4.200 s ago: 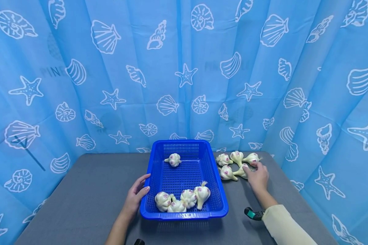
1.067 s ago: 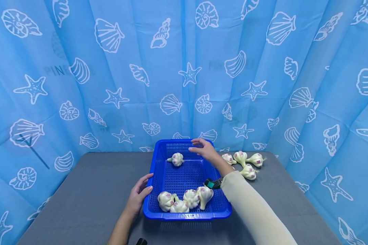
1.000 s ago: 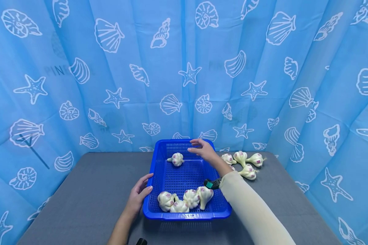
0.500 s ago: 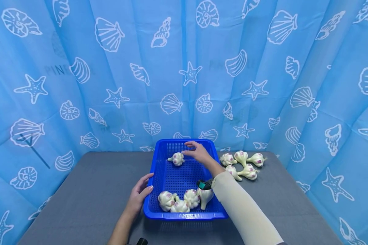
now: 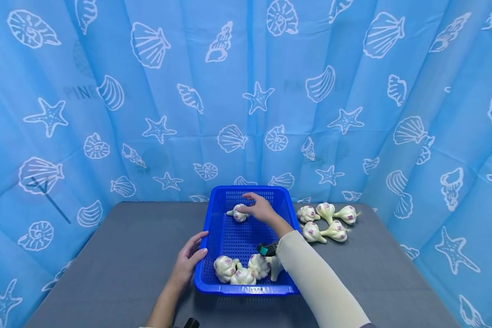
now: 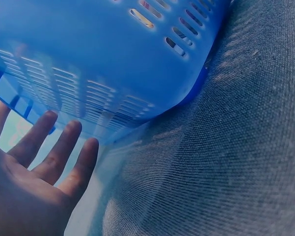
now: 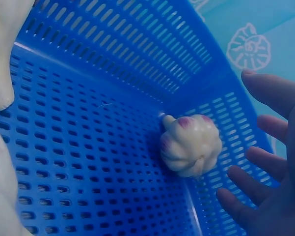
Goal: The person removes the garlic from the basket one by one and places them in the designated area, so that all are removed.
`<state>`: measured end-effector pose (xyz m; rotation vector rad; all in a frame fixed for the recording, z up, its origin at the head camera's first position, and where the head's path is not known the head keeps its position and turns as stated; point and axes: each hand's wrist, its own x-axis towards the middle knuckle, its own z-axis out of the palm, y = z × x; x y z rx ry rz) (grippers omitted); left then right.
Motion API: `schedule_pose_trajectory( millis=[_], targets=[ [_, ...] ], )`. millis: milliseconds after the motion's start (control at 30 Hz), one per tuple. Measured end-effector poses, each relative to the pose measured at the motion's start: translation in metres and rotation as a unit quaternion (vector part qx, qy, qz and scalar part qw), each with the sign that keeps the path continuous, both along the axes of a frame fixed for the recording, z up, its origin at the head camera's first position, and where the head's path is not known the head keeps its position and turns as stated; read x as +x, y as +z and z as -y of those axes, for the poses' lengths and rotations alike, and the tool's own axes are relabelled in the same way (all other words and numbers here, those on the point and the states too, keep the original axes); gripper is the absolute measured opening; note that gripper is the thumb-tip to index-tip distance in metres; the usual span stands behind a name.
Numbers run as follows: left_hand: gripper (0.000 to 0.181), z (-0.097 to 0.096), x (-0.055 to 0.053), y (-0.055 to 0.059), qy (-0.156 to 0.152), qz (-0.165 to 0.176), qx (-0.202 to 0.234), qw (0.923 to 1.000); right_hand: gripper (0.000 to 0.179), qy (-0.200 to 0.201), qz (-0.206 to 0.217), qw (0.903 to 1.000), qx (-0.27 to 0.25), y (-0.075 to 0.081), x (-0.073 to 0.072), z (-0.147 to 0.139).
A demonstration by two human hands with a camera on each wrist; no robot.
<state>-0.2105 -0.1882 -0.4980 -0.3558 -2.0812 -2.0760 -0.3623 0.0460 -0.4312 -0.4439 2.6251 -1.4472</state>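
Note:
A blue perforated plastic basket [image 5: 225, 289] sits on the grey table, holding several white garlic bulbs with purple patches. My left hand [image 5: 185, 262] rests at its left rim; in the left wrist view the fingers [image 6: 56, 155] stretch along the basket's outer wall. Inside the far half, one garlic bulb [image 5: 237, 213] lies alone, stem to the left. My right hand [image 5: 261, 210] reaches over it with fingers spread, partly overlapping it in the head view. From the right wrist, that same bulb [image 7: 191, 145] shows just beyond the fingertips, with nothing gripped.
Several garlic bulbs [image 5: 243, 275] cluster at the basket's near end, one partly behind the right wrist strap [image 5: 268, 249]. To the basket's right, more garlic bulbs [image 5: 337, 231] lie in two rows on the table [image 5: 147, 246]. A blue shell-print curtain [image 5: 246, 150] hangs behind.
My right hand has left the bulbs on the table, crossed over the basket, then moved left and nearer to the lone bulb. My left hand stays at the rim.

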Motion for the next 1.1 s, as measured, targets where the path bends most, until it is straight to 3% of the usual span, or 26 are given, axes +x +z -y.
schedule_pose_trajectory(
  millis=[533,667,867,1100],
  targets=[
    [0.044,0.000,0.001,0.001,-0.001,0.007,0.004,1.0000,0.066,0.042,-0.044,0.9951,0.077,-0.018,0.000,0.009],
    [0.044,0.000,0.000,0.000,-0.001,0.006,0.007,1.0000,0.068,0.052,-0.042,0.9941,0.085,-0.018,0.001,0.010],
    [0.044,0.000,0.000,0.000,0.000,0.006,0.005,1.0000,0.070,0.074,-0.051,0.9866,0.136,-0.019,0.001,0.011],
    [0.045,0.000,0.000,0.000,-0.002,0.009,-0.003,1.0000,0.062,0.064,-0.043,0.9850,0.154,-0.016,0.005,0.012]
  ],
)
